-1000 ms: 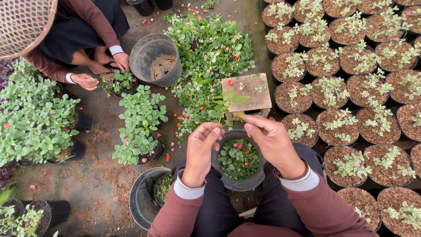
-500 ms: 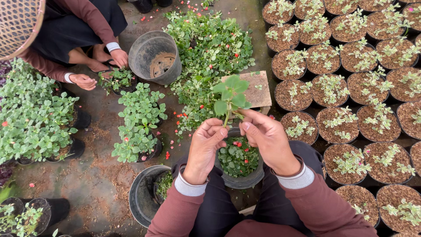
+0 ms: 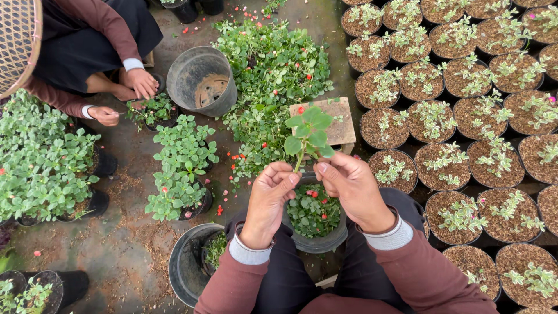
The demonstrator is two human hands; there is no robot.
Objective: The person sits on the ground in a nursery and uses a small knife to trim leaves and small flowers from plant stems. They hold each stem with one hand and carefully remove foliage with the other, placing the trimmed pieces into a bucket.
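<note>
HANDS: left hand [image 3: 272,195] and right hand [image 3: 351,187] pinch one green cutting [image 3: 308,135] upright by its stem, fingers narrow | PLACE: above black pot [image 3: 317,232] between knees | EDGES: potted rows [image 3: 465,110] crowd right; grey bucket [image 3: 202,81] and co-worker's hands [image 3: 139,84] upper left; bare floor [image 3: 133,232] left

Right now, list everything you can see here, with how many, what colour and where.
Cutting: one, green, pinched between both hands.
Pot: one, dark, green plant with red petals, on the lap.
Potted cuttings: many, brown filling, rows at right.
Loose greenery: a heap, green with red petals, centre.
Wooden stool: one, brown, behind the cutting.
Bucket: one, grey, upper centre.
Co-worker: one, dark clothes, upper left.
Left hand: on the stem.
Right hand: on the stem.
</note>
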